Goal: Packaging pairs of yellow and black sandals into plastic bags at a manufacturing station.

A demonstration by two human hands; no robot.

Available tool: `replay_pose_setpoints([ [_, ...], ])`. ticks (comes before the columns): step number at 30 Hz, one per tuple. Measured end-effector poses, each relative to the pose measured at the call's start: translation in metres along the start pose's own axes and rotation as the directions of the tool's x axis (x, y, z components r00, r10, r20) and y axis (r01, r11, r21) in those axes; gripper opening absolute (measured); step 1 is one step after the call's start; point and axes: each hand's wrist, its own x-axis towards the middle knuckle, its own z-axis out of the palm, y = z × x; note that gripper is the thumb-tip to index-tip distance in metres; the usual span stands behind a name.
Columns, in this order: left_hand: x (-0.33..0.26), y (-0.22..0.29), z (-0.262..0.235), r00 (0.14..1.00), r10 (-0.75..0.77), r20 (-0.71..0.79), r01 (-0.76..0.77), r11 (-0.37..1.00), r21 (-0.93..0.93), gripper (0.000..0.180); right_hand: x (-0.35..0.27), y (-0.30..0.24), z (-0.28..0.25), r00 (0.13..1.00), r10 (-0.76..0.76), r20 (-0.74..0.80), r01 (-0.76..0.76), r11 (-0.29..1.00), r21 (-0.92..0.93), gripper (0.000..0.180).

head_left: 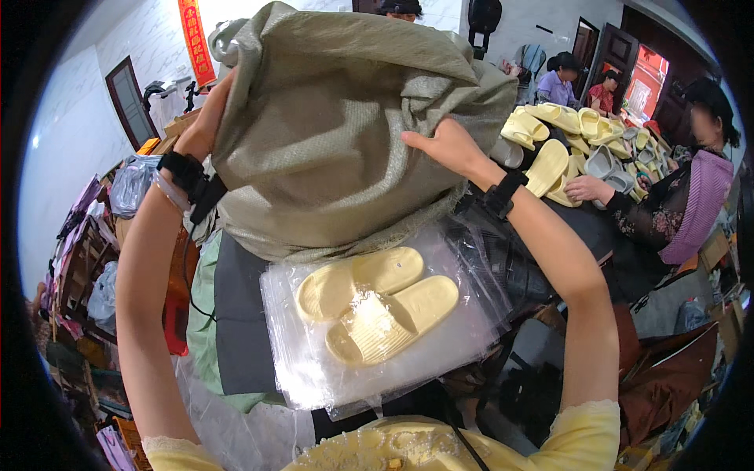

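A large grey-green woven sack bulges up in front of me over the table. My right hand is closed on a gathered fold of it, thumb pointing left. On the sack's left side, my left hand grips its raised edge; the cloth hides most of those fingers. Below the sack lies a pair of pale yellow slippers, side by side, inside a clear plastic bag. That bag rests on a stack of flat clear bags. Neither hand touches the slippers.
At the right, a pile of yellow and grey slippers covers the table, where a co-worker's hand reaches in. Two more people sit farther back. Cluttered shelves stand at the left. Dark cloth lies beneath the bags.
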Motion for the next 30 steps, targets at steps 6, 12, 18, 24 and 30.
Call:
replay_pose_setpoints([
  [6, 0.027, -0.025, 0.064, 0.707, 0.696, 0.122, -0.475, 0.34, 0.811, 0.104, 0.014, -0.031, 0.042, 0.911, 0.012, -0.411, 0.154, 0.917, 0.368, 0.032],
  [12, 0.048, -0.029, 0.1, 0.914, 0.405, -0.032, -0.249, 0.619, 0.745, 0.041, 0.006, -0.083, 0.057, 0.951, 0.097, 0.292, -0.172, 0.954, 0.245, 0.039],
  [18, 0.064, 0.032, 0.049, 0.679, 0.656, -0.329, -0.166, 0.574, 0.802, 0.032, -0.021, -0.017, 0.028, 0.831, -0.22, -0.511, 0.155, 0.974, -0.167, 0.065],
  [24, 0.089, 0.106, -0.094, 0.627, 0.646, -0.436, -0.553, 0.763, 0.335, 0.029, -0.002, 0.071, 0.015, 0.772, 0.131, -0.621, -0.238, 0.967, -0.092, 0.074],
  [30, 0.05, 0.113, -0.116, 0.433, 0.679, -0.593, -0.39, 0.734, 0.556, 0.037, 0.072, 0.061, -0.024, 0.849, -0.195, -0.491, -0.119, 0.835, -0.537, 0.02],
])
